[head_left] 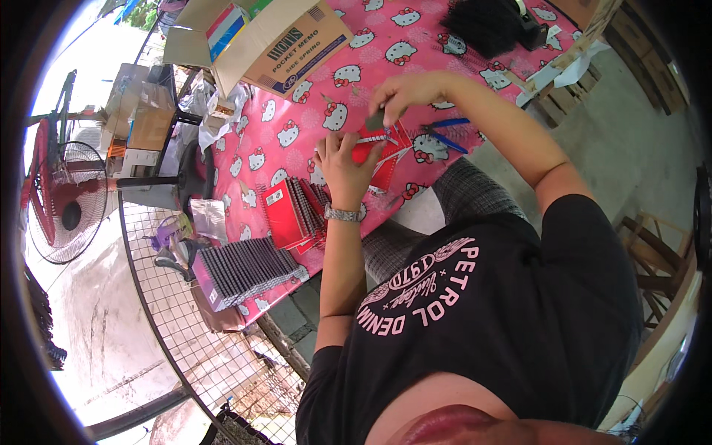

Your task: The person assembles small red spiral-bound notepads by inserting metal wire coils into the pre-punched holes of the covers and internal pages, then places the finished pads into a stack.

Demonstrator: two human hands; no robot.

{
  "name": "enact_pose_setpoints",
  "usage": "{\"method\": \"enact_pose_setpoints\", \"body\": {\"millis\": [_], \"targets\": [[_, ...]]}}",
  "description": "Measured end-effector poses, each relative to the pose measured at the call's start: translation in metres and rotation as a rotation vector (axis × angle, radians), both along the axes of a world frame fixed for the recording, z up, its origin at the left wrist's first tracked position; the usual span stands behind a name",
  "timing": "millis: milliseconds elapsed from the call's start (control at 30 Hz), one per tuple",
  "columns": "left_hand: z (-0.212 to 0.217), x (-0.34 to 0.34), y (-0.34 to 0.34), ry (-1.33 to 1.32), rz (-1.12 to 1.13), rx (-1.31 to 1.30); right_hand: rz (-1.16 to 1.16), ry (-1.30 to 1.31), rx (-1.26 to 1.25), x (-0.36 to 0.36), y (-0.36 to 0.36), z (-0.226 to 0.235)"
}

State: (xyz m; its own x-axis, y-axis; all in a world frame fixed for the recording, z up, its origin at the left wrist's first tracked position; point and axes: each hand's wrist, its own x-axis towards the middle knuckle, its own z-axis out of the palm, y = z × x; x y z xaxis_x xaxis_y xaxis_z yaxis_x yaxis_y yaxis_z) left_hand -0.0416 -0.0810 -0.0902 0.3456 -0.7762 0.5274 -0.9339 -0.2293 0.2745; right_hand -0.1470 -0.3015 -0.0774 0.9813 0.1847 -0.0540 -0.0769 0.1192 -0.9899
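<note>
A red notebook [362,153] lies under the spread left hand [344,162], the right hand [404,98] pinching a dark piece [375,122].

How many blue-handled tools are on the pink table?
1: the blue-handled tool lies on the pink cloth, right of the red covers near the right hand. More could hide under the black pile.

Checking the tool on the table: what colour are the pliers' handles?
Blue; the pliers' handles show best in the head view.

Pliers [451,122] lie right of the notebook [361,153] — apparently beside a coil [467,136].
</note>
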Motion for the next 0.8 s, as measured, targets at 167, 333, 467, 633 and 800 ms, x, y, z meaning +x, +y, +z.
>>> {"method": "enact_pose_setpoints", "body": {"millis": [167, 333, 467, 633, 800], "targets": [[0.001, 0.000, -0.001, 0.000, -0.011, -0.003, 0.051, 0.075, -0.163, 0.013, 0.002, -0.001], [-0.001, 0.000, 0.000, 0.058, -0.006, 0.000, 0.052, 0.067, -0.381, 0.015, -0.001, 0.004], [-0.004, 0.014, 0.008, 0.115, -0.065, -0.012, 0.038, -0.048, 0.078, 0.015, 0.006, 0.000], [-0.003, 0.030, 0.013, 0.272, -0.077, -0.082, 0.046, -0.041, 0.191, 0.023, 0.007, 0.003], [-0.013, 0.030, 0.016, 0.237, -0.051, -0.072, -0.045, 0.064, 0.026, 0.027, 0.011, 0.003]]}}
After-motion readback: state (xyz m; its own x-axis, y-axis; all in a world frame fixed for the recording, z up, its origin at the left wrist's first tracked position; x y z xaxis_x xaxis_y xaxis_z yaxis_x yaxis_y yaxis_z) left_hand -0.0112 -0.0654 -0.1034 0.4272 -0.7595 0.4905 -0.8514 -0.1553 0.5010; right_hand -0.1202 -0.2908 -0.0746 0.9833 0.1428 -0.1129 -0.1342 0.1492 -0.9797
